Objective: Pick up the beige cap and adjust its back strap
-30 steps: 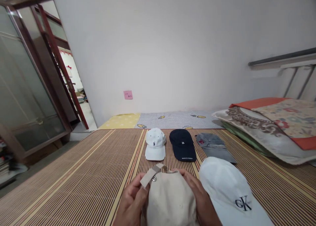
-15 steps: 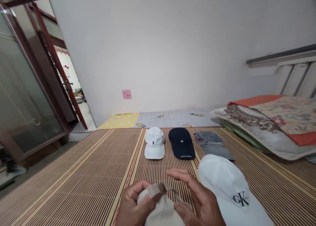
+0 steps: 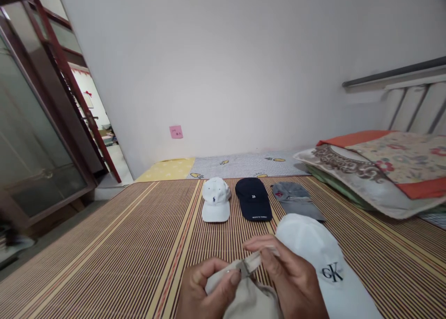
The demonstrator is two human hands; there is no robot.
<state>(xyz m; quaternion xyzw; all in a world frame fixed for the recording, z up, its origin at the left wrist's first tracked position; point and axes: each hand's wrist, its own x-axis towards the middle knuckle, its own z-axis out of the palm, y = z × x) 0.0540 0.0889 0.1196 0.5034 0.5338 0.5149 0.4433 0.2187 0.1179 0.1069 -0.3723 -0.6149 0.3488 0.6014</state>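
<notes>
Low in the view, a beige cap [image 3: 249, 298] is held between both hands, its back strap raised toward the camera. My left hand [image 3: 205, 286] pinches the strap near a small metal buckle [image 3: 245, 269]. The strap's other end lies between the thumb and fingers of my right hand [image 3: 291, 277]. Close beside that hand lies a white cap with a black monogram [image 3: 310, 249]. Farther back, a small white cap [image 3: 216, 200], a navy cap [image 3: 253, 199] and a grey cap [image 3: 296, 202] form a row.
A striped mat [image 3: 121, 235] covers the surface. Stacked pillows [image 3: 369, 170] lie at the right, below a radiator [image 3: 414, 105]. Checked cloth [image 3: 240, 163] borders the wall, which carries a pink note [image 3: 176, 132]. A door [image 3: 73, 86] stands ajar at the left.
My right hand has closed on the strap end, where its fingers were raised before. The strap is now pulled out toward the right. The view has shifted slightly.
</notes>
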